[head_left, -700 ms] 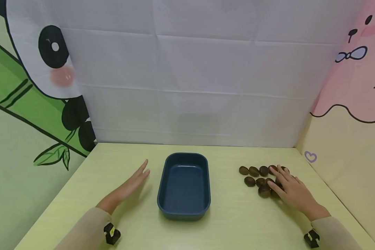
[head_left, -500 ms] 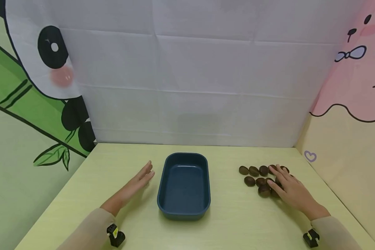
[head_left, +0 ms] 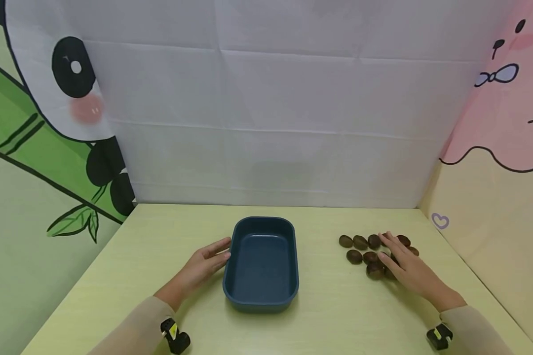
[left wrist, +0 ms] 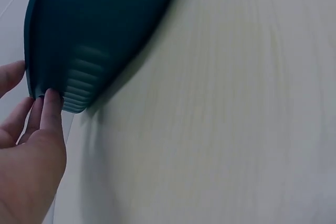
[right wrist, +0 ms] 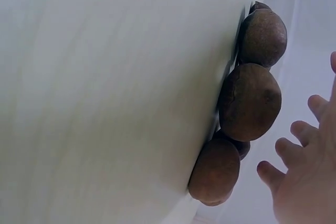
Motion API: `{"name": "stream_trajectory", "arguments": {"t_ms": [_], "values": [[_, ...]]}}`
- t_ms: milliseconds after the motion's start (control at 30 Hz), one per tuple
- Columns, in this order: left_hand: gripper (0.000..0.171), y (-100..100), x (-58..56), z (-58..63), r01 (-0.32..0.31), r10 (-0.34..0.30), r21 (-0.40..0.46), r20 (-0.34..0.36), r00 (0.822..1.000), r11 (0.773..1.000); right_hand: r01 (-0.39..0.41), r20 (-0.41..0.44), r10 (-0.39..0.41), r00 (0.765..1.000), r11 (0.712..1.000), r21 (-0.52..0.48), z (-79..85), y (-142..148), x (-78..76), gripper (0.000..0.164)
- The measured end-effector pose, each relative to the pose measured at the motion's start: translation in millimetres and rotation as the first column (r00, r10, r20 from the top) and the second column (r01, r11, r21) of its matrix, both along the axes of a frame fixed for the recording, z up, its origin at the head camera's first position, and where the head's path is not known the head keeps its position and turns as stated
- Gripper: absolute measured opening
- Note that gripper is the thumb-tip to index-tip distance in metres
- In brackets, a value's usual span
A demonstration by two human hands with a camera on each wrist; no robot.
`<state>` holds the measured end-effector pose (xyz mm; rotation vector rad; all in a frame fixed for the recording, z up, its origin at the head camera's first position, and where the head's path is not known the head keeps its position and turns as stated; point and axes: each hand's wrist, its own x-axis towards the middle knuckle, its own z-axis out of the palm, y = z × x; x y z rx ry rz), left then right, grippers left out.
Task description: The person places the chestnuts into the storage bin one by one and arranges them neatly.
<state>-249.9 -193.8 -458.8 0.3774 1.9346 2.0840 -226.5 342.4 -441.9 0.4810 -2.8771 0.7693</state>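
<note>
A dark blue rectangular box (head_left: 261,266) stands on the table, left of the chestnuts. My left hand (head_left: 197,271) is at its left wall, fingers and thumb nearly straight. In the left wrist view the fingertips of the left hand (left wrist: 34,150) meet the box (left wrist: 105,30) near its rim. Several brown chestnuts (head_left: 354,257) lie grouped at the right. Over the right part of that group is my right hand (head_left: 410,271), fingers spread, hiding some of them. The right wrist view has the right hand (right wrist: 307,166) apart from the chestnuts (right wrist: 250,102), holding nothing.
The pale yellow table (head_left: 195,325) ends at a white cloth backdrop (head_left: 284,123). Printed panels flank it: a green one with a panda (head_left: 49,187) at left, a pink and cream one (head_left: 497,197) at right.
My left hand has moved right, across the gap to the box's left wall. The right hand has shifted slightly left over the chestnuts, uncovering some at the far right.
</note>
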Motion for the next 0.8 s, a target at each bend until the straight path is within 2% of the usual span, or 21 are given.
{"name": "stream_trajectory", "arguments": {"t_ms": [267, 467, 633, 800], "values": [[0.063, 3, -0.3, -2.6, -0.037, 0.032, 0.102, 0.055, 0.998, 0.994, -0.020, -0.012, 0.019, 1.000, 0.997, -0.076, -2.6, -3, -1.9, 0.063], [0.062, 5, -1.3, -2.2, -0.073, 0.064, 0.113, 0.085, 0.994, 0.991, -0.037, -0.059, 0.031, 0.998, 0.994, -0.104, -0.5, -8, -5.8, 0.062], [0.062, 6, -1.7, -1.8, -0.089, 0.080, 0.101, 0.092, 0.993, 0.991, -0.049, -0.048, 0.043, 0.998, 0.992, -0.120, 2.4, -17, -13.9, 0.061], [0.062, 6, -1.4, -2.3, -0.094, 0.083, 0.104, 0.100, 0.991, 0.990, -0.027, -0.038, 0.023, 0.999, 0.992, -0.119, 4.2, -26, -27.2, 0.057]]}}
